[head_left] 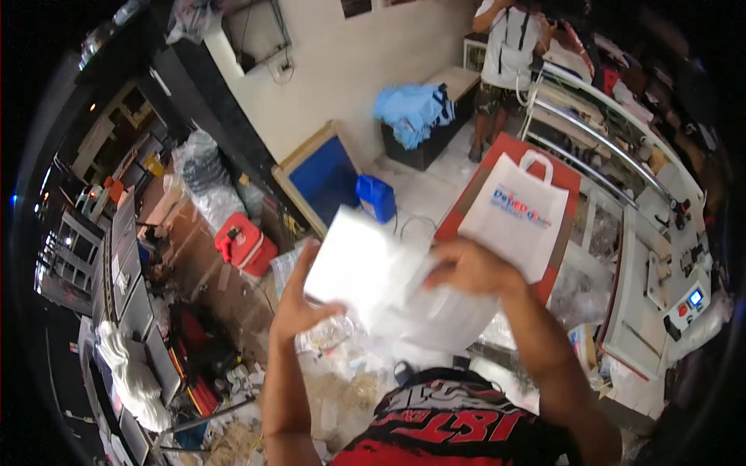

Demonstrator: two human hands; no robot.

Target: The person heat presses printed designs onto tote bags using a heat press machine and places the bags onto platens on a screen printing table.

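A: What are the 2 hands on?

B: The left hand [299,307] pinches a folded white piece [353,260], thumb on the near face and fingers behind its left edge. The right hand [472,268] is curled shut on the top of a clear plastic bag [447,314], which hangs crumpled below it. Both are held up in mid-air in front of the chest, the white piece touching the bag's left side.

A: Is the piece inside the bag yet?

B: I cannot tell; motion blur smears the edge where they meet. It looks to be at the bag's mouth.

A: What sits around them?

B: At 1 o'clock from the right hand a white tote bag [519,211] with handles lies on a red board [509,147]. At 11 o'clock from the white piece stands a blue jug [376,197], and at 9 o'clock a red case [245,245]. Another person [505,62] stands at 12 o'clock, well apart. A machine with a small screen [688,303] sits at 3 o'clock.

A: What could go wrong?

B: In my judgement, 3 things. The thin plastic could collapse shut, since only 1 hand holds its mouth, and the piece would snag on it. The left grip is at 1 edge only, so the fold could fan open. And if either grip slips, the piece drops onto the littered floor [342,396] below, among scraps.
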